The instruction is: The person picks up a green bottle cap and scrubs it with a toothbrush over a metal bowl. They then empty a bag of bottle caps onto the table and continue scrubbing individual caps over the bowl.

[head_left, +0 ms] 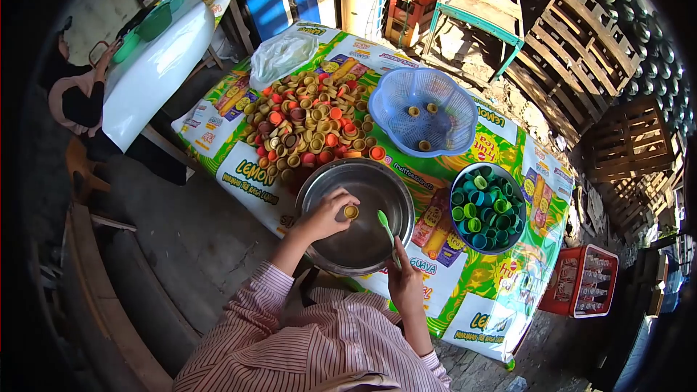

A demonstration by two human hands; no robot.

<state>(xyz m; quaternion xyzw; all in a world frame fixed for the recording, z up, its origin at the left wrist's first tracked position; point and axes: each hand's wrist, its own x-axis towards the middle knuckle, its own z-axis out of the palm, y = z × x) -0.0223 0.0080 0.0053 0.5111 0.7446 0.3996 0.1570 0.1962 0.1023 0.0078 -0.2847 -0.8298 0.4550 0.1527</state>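
Over the wide metal basin point(330, 250), my left hand point(327, 216) pinches a small yellow bottle cap point(351, 212), its hollow side facing up. My right hand point(406, 283) grips the pale handle of a toothbrush point(385, 223) at the basin's right rim. The brush's green head points up and away, apart from the cap. Beyond the basin lies a heap of yellow, orange and red caps point(312, 120). A blue plastic colander point(392, 112) to the right holds a few yellow caps point(425, 146).
A bowl of green caps point(488, 207) stands at the right of the cloth-covered table point(479, 319). Behind the heap is a clear plastic bag point(282, 56). A red crate point(581, 281) sits past the table's right edge. Another person point(76, 91) is at the far left.
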